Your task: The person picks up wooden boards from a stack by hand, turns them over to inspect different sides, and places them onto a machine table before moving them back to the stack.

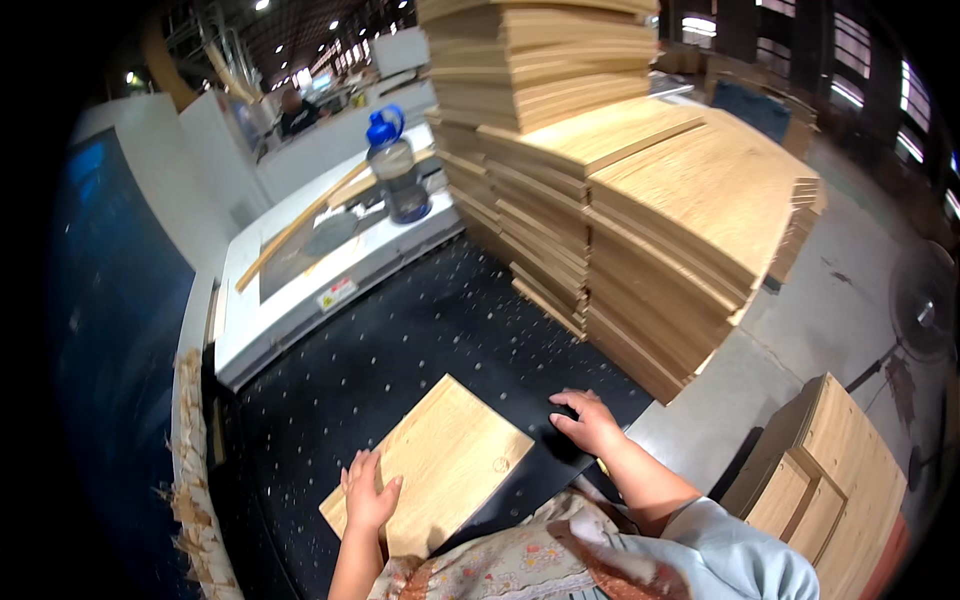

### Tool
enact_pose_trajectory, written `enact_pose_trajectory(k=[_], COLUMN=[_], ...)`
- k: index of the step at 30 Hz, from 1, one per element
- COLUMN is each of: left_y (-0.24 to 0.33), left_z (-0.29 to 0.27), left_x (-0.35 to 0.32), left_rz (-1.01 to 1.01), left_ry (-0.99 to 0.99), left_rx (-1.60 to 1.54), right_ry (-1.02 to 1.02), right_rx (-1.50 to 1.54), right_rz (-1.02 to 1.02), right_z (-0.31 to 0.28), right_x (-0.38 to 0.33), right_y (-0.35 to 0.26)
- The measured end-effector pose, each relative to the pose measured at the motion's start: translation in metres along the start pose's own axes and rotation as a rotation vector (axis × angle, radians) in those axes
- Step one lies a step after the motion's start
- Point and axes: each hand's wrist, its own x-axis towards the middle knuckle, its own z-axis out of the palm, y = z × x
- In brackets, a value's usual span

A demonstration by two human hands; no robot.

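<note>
A flat light wooden board (455, 465) lies at an angle on a black tabletop dotted with pale specks (340, 370), close in front of me. My left hand (368, 492) rests on the board's left part, palm down with the fingers apart. To the right of the board, separate from it, my right hand (588, 420) is over the black surface near its front edge. Its fingers are slightly bent and spread from the thumb, and I see nothing held in them. Near the board's right corner there is a small round mark.
Tall stacks of wooden panels (660, 290) stand beyond my right hand. A white machine bed (330, 290) at the back left bears a blue-lidded bottle (398, 170) and a wooden strip (300, 228). Wooden panels (820, 490) stand at the right, near a fan (925, 312). A person (297, 112) is far off.
</note>
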Motion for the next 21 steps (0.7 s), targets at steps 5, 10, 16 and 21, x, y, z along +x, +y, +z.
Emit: enact_pose_trajectory(k=[5,10,16,21], left_y=[0.006,0.023,0.015,0.02], left_z=[-0.007,-0.001,0.001,-0.003], left_x=[-0.005,-0.002,-0.006,-0.006], left_rz=[0.021,0.034,0.074,0.061], left_ry=[0.018,0.037,0.088,0.084], left_rx=[-0.079,-0.046,-0.11,-0.11], right_ry=[0.405,1.004,0.892,0.881], right_rx=[0.386,-0.226,0.119,0.483], right_rz=[-0.32,-0.47,-0.299,-0.291], right_z=[-0.106,-0.205,-0.232,-0.237], right_x=[0.001,0.01,0.038,0.032], right_y=[-0.079,-0.109,-0.092,-0.084])
